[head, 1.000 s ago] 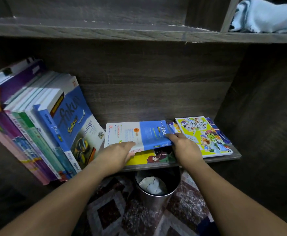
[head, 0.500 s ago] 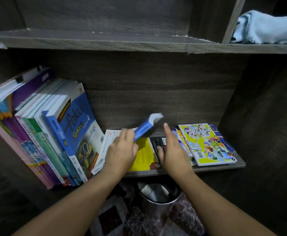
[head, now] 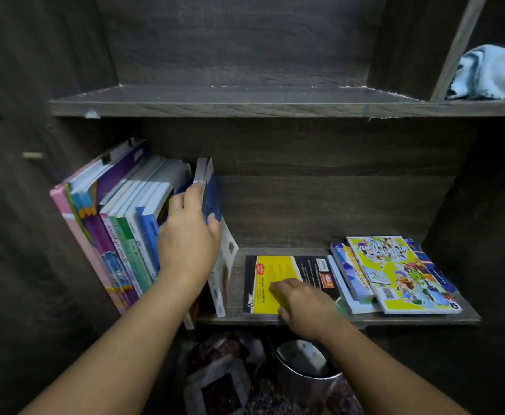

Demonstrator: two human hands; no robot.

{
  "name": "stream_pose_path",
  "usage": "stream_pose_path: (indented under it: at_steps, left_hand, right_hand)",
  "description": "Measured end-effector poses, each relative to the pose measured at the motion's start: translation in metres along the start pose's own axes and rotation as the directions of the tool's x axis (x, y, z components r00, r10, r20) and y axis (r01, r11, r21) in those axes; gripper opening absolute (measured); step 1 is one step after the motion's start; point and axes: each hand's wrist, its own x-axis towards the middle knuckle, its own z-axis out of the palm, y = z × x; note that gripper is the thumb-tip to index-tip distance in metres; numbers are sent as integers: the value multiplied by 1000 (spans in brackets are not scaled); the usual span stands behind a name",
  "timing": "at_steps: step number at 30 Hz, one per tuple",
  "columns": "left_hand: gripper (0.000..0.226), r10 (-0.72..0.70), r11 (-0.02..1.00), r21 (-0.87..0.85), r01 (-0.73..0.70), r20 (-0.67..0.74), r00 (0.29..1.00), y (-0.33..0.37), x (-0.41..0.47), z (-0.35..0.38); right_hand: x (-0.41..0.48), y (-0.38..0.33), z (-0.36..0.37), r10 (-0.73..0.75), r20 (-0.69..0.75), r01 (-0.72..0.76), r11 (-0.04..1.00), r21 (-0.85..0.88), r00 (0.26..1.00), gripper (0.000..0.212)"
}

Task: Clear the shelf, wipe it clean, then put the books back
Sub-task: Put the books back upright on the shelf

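the blue-and-white book [head: 212, 202] stands nearly upright at the left of the lower shelf [head: 425, 318], its bottom edge on the board and its top tipped toward the row of leaning books [head: 125, 223] beside it. it looks like a slim softcover: light, a bit floppy, with a glossy cover that could slide, so it is best taken across the spine and both covers about halfway up, where it will not bend. that is roughly where the left hand [head: 188, 241] has it, fingers [head: 196, 190] on the side facing the row, thumb on the outer blue cover, clamped around the book.

just to the right, a yellow-and-black book [head: 275, 271] lies flat on the shelf. it is thin and flat, so it is likely easier to lift by its front edge than from above. the right hand [head: 302, 304] rests on its near part, fingers laid across the yellow cover. the blur hides whether they pinch the edge or only press.

further right lies a flat stack of comics [head: 395, 274]. a pale cloth [head: 494, 73] sits on the upper shelf, and a metal bin [head: 305, 375] stands on the floor below.
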Motion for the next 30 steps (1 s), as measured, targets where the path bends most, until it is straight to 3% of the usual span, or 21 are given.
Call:
stream_pose_path:
  at_steps: [3, 6, 11, 14, 16, 19, 21, 25, 30]
  left_hand:
    - [42, -45, 983, 180, 32, 71, 996, 1, 13, -10]
    - [27, 12, 987, 157, -20, 55, 998, 0, 13, -11]
    - [26, 199, 980, 44, -195, -143, 970, -3, 8, -10]
    - [27, 272, 960, 132, -245, -257, 927, -10, 6, -7]
    - [22, 318, 926, 291, -239, -264, 911, -17, 5, 2]
    - [28, 244, 825, 553, -118, -160, 957, -12, 0, 6]
    - [53, 114, 789, 611, -65, -41, 993, -8, -4, -4]
    - [77, 149, 868, 456, -197, 139, 979, -20, 3, -43]
    - [86, 215, 878, 297, -374, 452, 865, -47, 22, -92]
  right_hand:
    - [1, -3, 3, -9, 25, 10, 999, -35, 1000, 50]
    - [2, -7, 7, -18, 47, 21, 998, -62, 999, 50]
    - [7, -11, 11, -22, 63, 26, 998, -64, 998, 54]
    - [9, -15, 11, -27, 71, 32, 997, -64, 997, 54]
    - [10, -17, 10, -31, 78, 36, 997, -67, 996, 55]
    - [11, -22, 8, -35, 89, 41, 997, -63, 995, 54]
    - [11, -24, 7, -43, 88, 48, 997, -58, 995, 53]
    - [14, -30, 5, -53, 62, 54, 998, -19, 997, 56]
    - [23, -47, 5, -93, 35, 92, 996, 19, 995, 57]
